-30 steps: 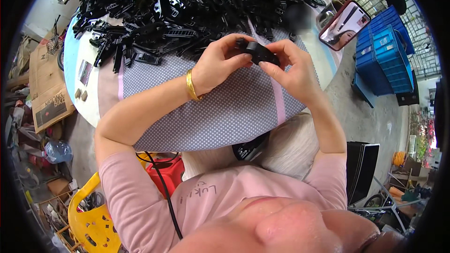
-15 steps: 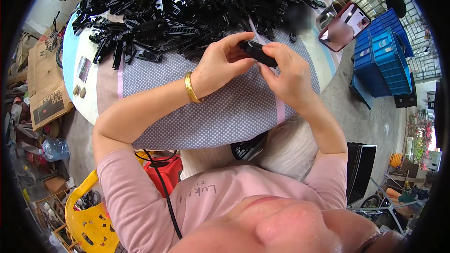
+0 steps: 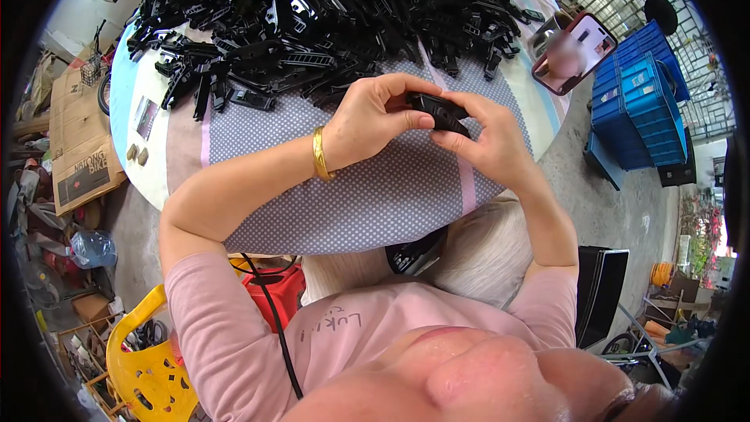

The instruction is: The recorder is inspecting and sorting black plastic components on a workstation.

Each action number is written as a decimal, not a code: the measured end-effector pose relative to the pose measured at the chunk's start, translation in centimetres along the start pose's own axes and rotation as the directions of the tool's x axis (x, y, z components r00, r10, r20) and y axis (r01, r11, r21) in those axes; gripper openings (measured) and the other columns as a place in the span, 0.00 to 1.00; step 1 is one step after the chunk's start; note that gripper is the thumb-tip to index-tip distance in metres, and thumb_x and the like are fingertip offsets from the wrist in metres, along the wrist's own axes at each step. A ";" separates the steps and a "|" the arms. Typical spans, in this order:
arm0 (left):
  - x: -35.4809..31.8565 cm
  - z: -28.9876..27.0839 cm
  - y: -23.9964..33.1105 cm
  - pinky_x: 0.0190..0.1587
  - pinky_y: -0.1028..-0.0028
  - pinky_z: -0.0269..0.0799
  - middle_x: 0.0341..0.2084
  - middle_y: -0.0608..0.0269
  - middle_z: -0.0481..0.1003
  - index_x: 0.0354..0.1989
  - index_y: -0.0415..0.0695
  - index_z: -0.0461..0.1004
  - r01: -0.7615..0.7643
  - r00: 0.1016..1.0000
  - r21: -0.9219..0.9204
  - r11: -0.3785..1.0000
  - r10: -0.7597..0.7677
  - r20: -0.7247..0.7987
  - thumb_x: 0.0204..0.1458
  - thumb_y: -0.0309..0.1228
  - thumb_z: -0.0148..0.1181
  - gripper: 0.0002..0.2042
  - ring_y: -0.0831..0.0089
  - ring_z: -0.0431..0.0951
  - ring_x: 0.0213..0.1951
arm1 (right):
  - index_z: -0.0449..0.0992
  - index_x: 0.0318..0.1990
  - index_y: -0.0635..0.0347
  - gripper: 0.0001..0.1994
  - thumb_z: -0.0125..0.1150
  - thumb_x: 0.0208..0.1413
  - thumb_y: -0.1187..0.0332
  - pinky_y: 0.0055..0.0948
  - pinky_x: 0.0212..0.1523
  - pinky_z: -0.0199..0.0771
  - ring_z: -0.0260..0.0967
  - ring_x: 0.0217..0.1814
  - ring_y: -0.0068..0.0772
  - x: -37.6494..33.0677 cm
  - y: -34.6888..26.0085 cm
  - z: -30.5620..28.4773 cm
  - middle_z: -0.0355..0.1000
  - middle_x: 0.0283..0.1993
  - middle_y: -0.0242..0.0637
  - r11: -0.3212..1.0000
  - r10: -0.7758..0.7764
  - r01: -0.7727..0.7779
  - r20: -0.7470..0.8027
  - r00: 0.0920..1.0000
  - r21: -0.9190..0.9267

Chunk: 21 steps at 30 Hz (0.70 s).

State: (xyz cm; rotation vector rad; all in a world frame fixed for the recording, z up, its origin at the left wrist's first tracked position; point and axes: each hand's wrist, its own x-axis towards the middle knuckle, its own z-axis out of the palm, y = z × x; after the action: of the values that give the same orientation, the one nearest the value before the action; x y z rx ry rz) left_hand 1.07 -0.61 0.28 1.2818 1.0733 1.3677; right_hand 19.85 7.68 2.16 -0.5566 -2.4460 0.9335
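So compared with half a second ago, both of your hands have come a bit closer to your body. Your left hand (image 3: 369,121) has the left end of the small black part (image 3: 442,112) pinched, and its thumb now lies along the near side instead of sitting off the end. Your right hand (image 3: 496,141) is closed on the other end, fingers over the far side and thumb on the near side. So yeah, both hands are gripping that one piece, held up over the dotted tablecloth (image 3: 351,203), on your side of the big heap of black plastic parts (image 3: 336,16). The part sits at a slant, left end farther from you. The heap itself looks about the same, give or take a small shift of the view.

Containers: there's a metal cup (image 3: 547,31) at the right side of the table, partly hidden by the phone (image 3: 590,51), and I can't tell what's in it. Off to the right you've got blue plastic crates (image 3: 613,109) grouped together, contents not readable from this angle. The clear plastic jug (image 3: 94,250) on the floor to your left looks see-through, but I can't make out any liquid. Just above it, the cardboard (image 3: 82,133) looks like a flattened box. The heap is lying loose on the cloth.
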 end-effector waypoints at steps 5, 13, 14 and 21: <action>-0.2 -0.3 0.3 0.49 0.75 0.74 0.42 0.57 0.75 0.45 0.35 0.72 0.007 0.998 0.027 1.000 -0.008 0.055 0.45 0.17 0.62 0.16 0.74 0.77 0.43 | 0.75 0.43 0.64 0.19 0.67 0.41 0.67 0.31 0.41 0.70 0.72 0.38 0.42 -0.1 -1.1 0.5 0.75 0.34 0.45 0.987 -0.055 0.043 -0.075 0.996 -0.154; -0.6 0.6 1.0 0.53 0.67 0.69 0.49 0.53 0.69 0.54 0.36 0.64 -0.136 0.948 0.353 0.926 0.019 0.317 0.43 0.37 0.68 0.31 0.64 0.71 0.51 | 0.76 0.41 0.63 0.18 0.67 0.40 0.66 0.32 0.30 0.69 0.71 0.29 0.42 -2.0 -0.5 -2.9 0.73 0.28 0.43 0.990 -0.064 0.081 0.136 0.989 -0.119; -0.6 0.8 0.8 0.54 0.65 0.67 0.51 0.51 0.67 0.55 0.38 0.63 -0.349 0.912 0.445 0.824 0.189 0.365 0.42 0.43 0.67 0.33 0.60 0.69 0.53 | 0.77 0.41 0.62 0.18 0.68 0.40 0.65 0.32 0.29 0.68 0.71 0.28 0.42 -2.5 -0.8 -4.0 0.73 0.28 0.42 0.983 -0.062 0.102 0.243 0.968 -0.154; -0.2 -0.6 -0.7 0.59 0.50 0.52 0.53 0.47 0.62 0.57 0.40 0.61 -0.260 0.917 0.965 -0.004 0.311 0.249 0.46 0.48 0.60 0.33 0.48 0.58 0.57 | 0.77 0.39 0.59 0.16 0.67 0.40 0.64 0.33 0.32 0.70 0.71 0.30 0.42 -6.9 -2.8 -6.2 0.74 0.30 0.40 0.968 0.036 0.120 0.593 0.804 -0.222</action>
State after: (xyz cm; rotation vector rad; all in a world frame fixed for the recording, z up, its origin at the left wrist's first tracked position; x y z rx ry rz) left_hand 0.52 -0.68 -0.46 2.6616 2.0496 0.6986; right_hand 28.26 5.35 6.30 -0.3102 -3.1631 0.8813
